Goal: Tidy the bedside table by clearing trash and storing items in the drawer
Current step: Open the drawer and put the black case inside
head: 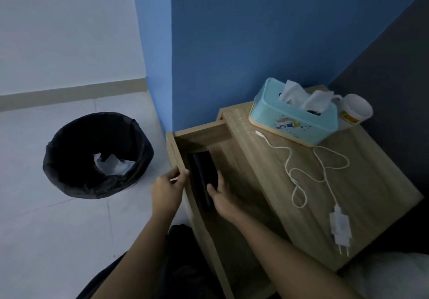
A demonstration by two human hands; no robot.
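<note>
- The dark flat case (201, 171) lies inside the open drawer (234, 161), along its front wall, with its long side running from 11 o'clock to 5 o'clock.
- The right grip (220, 193) holds the near end of the case: the thumb lies on top and the fingers curl round its edge.
- The left grip (167, 187) pinches the drawer's front wall at 9 o'clock of the case, thumb inside and fingers outside.
- The drawer stands pulled out at 9 o'clock of the wooden counter (376, 182).
- On the counter a white charger cable (308, 171) lies in loose loops, its plug (340, 227) at 5 o'clock near the front edge.
- A pale blue tissue box (294, 122) sits at 12 o'clock of the cable by the blue wall (255, 43), with white tissue sticking up.
- A white cup (356, 110) stands just beside the box at 3 o'clock of it.
- On the floor (46, 229), at 9 o'clock of the drawer and well apart, stands a round bin (69, 178) with a black liner and crumpled tissue (111, 164) inside.
</note>
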